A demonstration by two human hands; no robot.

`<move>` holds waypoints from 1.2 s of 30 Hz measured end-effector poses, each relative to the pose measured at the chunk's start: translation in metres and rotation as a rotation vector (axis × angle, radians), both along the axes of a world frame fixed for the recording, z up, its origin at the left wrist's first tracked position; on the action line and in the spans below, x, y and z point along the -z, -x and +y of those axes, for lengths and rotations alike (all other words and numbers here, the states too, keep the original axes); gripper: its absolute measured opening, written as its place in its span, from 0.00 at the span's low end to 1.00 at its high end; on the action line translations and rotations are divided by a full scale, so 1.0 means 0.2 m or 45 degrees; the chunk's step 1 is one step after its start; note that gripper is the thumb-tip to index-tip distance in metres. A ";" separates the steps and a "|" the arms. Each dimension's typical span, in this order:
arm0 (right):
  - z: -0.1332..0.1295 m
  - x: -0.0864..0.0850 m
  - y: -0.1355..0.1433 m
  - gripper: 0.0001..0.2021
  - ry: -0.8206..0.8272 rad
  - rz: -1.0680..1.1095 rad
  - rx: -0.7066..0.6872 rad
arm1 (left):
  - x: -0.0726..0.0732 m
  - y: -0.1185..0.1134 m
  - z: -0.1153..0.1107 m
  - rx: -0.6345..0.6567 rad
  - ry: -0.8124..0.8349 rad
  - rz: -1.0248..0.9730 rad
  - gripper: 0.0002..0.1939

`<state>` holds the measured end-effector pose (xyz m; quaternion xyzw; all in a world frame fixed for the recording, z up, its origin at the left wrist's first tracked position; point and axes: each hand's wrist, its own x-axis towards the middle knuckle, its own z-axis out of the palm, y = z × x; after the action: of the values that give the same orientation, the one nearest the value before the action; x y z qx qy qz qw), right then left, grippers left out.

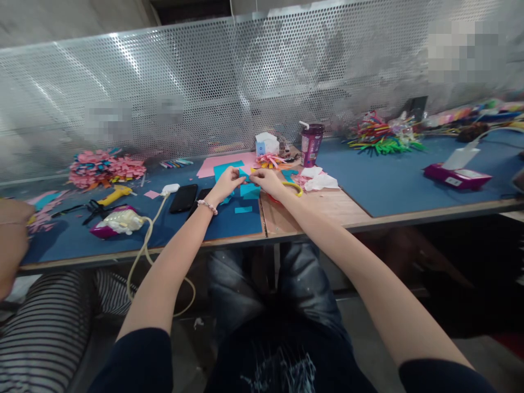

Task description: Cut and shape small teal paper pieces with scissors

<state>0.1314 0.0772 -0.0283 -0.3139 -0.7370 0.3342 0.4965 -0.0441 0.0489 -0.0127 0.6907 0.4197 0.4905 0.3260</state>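
Observation:
Both my hands meet over the workbench with a small piece of blue paper (244, 173) between them. My left hand (228, 183), with a beaded bracelet (207, 207) on its wrist, pinches the paper's left side. At the right side, the fingers of my right hand (267, 181) are closed on the same piece. Below the hands lie a blue paper rectangle (249, 191) and a smaller blue strip (243, 210). Behind them are a blue sheet (222, 168) and a pink sheet (207, 167). Scissors with yellow and red handles (295, 188) rest beside my right wrist, partly hidden by it.
Phones (184, 198), a white plug on a cable (170, 189) and a yellow glue gun (117, 194) lie left. A purple cup (311, 145) and crumpled tissue (321, 182) stand right. Another person's arm (12, 240) reaches in at far left. A perforated metal panel (262, 71) backs the bench.

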 end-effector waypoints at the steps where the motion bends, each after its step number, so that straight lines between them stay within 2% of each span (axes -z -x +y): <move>1: 0.00 0.00 0.00 0.09 0.009 0.012 -0.009 | 0.00 0.00 0.00 0.010 -0.005 0.007 0.11; 20: 0.01 0.01 0.00 0.06 0.104 0.120 0.001 | -0.03 -0.03 -0.04 0.116 -0.067 0.070 0.12; 36: -0.05 -0.04 0.00 0.03 0.247 0.193 -0.004 | -0.03 -0.03 -0.05 0.077 -0.074 0.079 0.13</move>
<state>0.1310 0.0674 -0.0196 -0.3331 -0.6620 0.4276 0.5176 -0.0376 0.0396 -0.0063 0.7270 0.3943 0.4707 0.3073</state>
